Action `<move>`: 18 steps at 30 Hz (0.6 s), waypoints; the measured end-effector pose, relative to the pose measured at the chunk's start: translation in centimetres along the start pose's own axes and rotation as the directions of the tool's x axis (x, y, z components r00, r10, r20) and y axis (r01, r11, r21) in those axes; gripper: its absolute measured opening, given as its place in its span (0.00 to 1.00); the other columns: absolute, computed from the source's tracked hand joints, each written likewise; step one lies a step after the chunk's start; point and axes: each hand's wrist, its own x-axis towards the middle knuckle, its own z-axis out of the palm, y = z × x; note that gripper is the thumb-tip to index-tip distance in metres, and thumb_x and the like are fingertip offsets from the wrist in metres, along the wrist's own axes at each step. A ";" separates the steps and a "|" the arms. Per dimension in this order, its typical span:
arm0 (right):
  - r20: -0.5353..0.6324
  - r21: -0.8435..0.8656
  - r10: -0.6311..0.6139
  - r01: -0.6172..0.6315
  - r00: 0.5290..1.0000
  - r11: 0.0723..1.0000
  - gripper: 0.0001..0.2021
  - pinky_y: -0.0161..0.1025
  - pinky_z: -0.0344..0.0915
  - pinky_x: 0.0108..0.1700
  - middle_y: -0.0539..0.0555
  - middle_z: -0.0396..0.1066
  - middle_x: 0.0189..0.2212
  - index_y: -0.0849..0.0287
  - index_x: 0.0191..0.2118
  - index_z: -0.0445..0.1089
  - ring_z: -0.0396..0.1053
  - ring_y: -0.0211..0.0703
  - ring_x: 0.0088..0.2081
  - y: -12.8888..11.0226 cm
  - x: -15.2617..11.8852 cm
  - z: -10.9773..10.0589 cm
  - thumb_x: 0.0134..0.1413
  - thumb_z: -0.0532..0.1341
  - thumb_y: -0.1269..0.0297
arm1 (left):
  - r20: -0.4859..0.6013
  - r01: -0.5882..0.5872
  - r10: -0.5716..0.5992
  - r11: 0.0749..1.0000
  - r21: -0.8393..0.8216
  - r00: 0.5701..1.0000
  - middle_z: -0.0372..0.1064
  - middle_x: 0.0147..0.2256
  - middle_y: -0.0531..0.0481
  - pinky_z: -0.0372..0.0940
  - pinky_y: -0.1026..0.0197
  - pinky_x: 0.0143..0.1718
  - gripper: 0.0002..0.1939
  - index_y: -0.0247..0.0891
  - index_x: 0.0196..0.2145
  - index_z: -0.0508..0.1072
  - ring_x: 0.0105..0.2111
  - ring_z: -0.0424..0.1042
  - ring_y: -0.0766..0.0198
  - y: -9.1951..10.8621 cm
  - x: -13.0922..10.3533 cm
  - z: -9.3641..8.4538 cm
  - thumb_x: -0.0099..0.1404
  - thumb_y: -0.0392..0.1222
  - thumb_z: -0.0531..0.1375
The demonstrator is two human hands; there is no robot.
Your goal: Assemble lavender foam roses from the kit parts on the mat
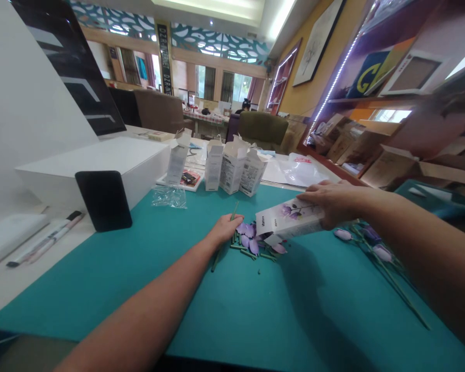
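My right hand (333, 202) grips a white carton (290, 219) printed with purple flowers. The carton is tilted, its open end low over a pile of purple petal pieces (250, 237) and short green stem pieces (248, 253). My left hand (225, 230) is closed at the left side of the pile, around a long thin green stem (216, 261) that shows above and below the fingers. Some of the pile is hidden behind the carton and my left fingers. Beyond my right forearm lie light purple flower buds (382, 252) on long green stems.
Several opened white cartons (232, 165) stand at the back of the teal mat (139, 289). Clear plastic wrap (169, 197) lies before them. A black tablet-like panel (104, 200) leans against a white box (96, 155) at left, near pens (46, 240). Brown boxes fill the right side.
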 end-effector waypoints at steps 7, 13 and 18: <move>0.059 -0.082 0.052 -0.047 0.997 0.996 0.35 0.60 0.64 0.42 0.62 0.69 0.50 0.49 0.55 0.68 0.62 0.71 0.50 -0.7 -0.7 -1.2 0.32 0.65 0.64 | 0.001 0.013 -0.013 1.000 -0.023 1.000 0.75 0.43 0.43 0.63 0.56 0.46 0.23 0.33 0.42 0.76 0.45 0.71 0.53 0.1 -0.4 -0.2 0.56 0.51 0.56; 0.043 -0.096 0.062 -0.058 0.997 0.994 0.36 0.59 0.65 0.44 0.59 0.68 0.52 0.46 0.56 0.66 0.62 0.69 0.52 0.5 -1.4 -0.6 0.33 0.65 0.61 | -0.002 0.029 -0.029 0.998 -0.056 1.000 0.75 0.40 0.44 0.64 0.58 0.42 0.20 0.34 0.38 0.76 0.40 0.72 0.55 0.3 -0.7 -0.3 0.56 0.51 0.56; -0.006 -0.003 0.041 -0.041 0.999 0.999 0.35 0.62 0.62 0.49 0.60 0.68 0.51 0.50 0.55 0.68 0.62 0.70 0.53 1.2 -2.0 -0.3 0.32 0.65 0.60 | 0.000 0.043 -0.043 0.996 -0.075 0.999 0.76 0.38 0.46 0.64 0.59 0.41 0.19 0.35 0.37 0.76 0.40 0.71 0.56 0.4 -0.5 -0.3 0.56 0.52 0.56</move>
